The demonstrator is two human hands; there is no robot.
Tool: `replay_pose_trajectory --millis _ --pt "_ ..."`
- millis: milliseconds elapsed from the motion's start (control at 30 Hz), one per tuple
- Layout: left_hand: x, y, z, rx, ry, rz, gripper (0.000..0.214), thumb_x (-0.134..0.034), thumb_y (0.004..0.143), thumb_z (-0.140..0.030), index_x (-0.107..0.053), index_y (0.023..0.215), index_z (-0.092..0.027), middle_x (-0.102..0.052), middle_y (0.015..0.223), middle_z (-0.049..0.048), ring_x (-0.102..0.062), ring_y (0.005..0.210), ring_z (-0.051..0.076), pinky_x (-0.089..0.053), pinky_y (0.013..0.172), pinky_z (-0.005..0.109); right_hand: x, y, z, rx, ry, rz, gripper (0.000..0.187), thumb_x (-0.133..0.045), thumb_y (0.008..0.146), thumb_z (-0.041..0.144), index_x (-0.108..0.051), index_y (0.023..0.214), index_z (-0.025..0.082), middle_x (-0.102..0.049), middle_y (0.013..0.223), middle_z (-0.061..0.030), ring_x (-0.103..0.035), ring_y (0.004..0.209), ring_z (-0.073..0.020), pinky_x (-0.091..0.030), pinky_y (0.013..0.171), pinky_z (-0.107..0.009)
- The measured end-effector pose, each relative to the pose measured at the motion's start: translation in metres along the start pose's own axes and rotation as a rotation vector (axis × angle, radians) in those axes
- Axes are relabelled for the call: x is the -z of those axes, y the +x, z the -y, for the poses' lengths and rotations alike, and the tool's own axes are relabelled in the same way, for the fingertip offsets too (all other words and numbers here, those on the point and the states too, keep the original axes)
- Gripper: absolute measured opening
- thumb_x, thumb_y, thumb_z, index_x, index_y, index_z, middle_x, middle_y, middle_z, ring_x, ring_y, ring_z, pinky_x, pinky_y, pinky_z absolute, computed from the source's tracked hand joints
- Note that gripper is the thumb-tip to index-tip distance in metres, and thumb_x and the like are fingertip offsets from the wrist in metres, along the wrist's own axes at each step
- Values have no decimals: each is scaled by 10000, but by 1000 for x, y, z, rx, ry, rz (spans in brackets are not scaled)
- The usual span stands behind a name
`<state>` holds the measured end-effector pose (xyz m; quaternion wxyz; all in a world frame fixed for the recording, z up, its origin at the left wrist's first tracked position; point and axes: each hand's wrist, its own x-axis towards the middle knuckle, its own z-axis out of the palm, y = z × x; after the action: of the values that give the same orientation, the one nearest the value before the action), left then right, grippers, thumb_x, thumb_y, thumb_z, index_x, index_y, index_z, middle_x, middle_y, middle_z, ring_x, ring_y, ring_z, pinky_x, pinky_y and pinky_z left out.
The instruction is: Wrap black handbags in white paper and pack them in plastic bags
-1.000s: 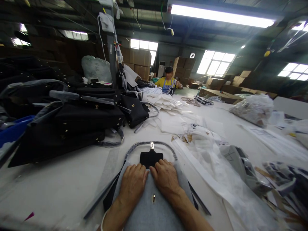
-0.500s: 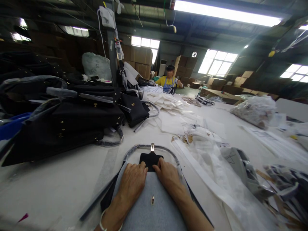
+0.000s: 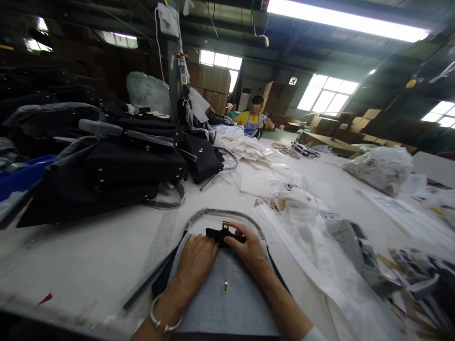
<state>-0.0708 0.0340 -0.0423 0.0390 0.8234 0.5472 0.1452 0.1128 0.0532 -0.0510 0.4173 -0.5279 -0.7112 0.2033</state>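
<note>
A handbag lies flat before me, covered by a pale grey sheet (image 3: 227, 310) with a small gold turn lock (image 3: 225, 286) poking through. Its plastic-wrapped handle (image 3: 227, 211) arches away at the far end. My right hand (image 3: 247, 246) pinches the black closure flap (image 3: 216, 234), index finger by the gold clasp plate (image 3: 225, 225) at its tip. The flap is tilted up. My left hand (image 3: 199, 258) rests on the sheet with fingers curled at the flap's left base; its fingertips are partly hidden.
Black handbags (image 3: 135, 161) are heaped at the left beside a blue bin (image 3: 26, 175). White sheets (image 3: 249, 149) and clear plastic film (image 3: 313, 232) lie beyond and to the right. A grey tape dispenser (image 3: 359, 251) stands at right. A person in yellow (image 3: 254, 118) sits across the table.
My right hand has shifted up the flap toward the clasp plate. The flap has bent upward from lying flat. My left hand stays near its base, and the view has tilted slightly.
</note>
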Motion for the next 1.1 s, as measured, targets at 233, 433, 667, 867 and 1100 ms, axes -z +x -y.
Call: replay_pose_trajectory --millis 233,433,667,867,1100 --pt "9 -11 6 41 -52 -48 252 -438 938 -138 -688 929 -177 -690 987 85 -612 1040 258 -350 1061 472 1 -12 11 432 145 61 229 -618 918 167 -682 1113 268 -655 1176 -72 -625 1066 -204 -526 928 -356" --pt "8 -14 12 198 -102 -106 258 -380 915 -93 -628 890 -160 -685 921 83 -614 1025 253 -216 1143 537 14 -16 22 558 122 245 278 -555 947 147 -653 1174 274 -691 1066 -58 -643 979 -186 -547 857 -338" --pt "4 -10 20 241 -207 -129 300 -330 900 -43 -556 1048 -173 -692 861 32 -639 927 201 -267 1107 475 51 -38 30 497 -22 574 308 -600 955 236 -642 1259 233 -620 1321 -87 -484 1327 -234 -391 1142 -439" --pt "2 -11 20 234 -215 -157 284 -341 900 -63 -573 1008 -187 -691 840 34 -642 914 211 -253 1109 489 55 -41 35 363 3 664 327 -530 1006 331 -628 1303 235 -562 1405 -81 -429 1379 -236 -315 1189 -458" --pt "6 -11 17 222 -191 -157 302 -332 910 -90 -607 965 -203 -695 842 36 -648 917 218 -255 1119 503 48 -43 36 291 43 594 296 -584 975 363 -674 1244 278 -611 1347 -67 -465 1351 -268 -360 1153 -516"
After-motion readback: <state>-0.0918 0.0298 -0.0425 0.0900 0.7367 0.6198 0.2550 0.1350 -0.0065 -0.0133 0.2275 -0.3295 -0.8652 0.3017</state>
